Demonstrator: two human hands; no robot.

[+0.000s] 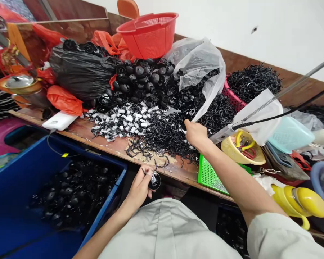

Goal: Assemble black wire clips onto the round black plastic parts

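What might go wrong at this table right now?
The right hand appears to grip the clear bag; a tug might tumble the black parts beside it. Black strips spread close to the front of the table and could get brushed off. The round black piece in the left hand, held clear of the table, might drop.

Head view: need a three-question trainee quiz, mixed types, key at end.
1. Multiple choice: what does the left hand hold?
A) a yellow bottle
B) a round black part
C) a pink stool

2. True or false: the blue bin lies to the right of the green tray.

3. Fill the gap: next to the black strips lies a heap of small pieces, mostly ____ and some black.

Key:
1. B
2. False: the blue bin is left of the green tray.
3. white
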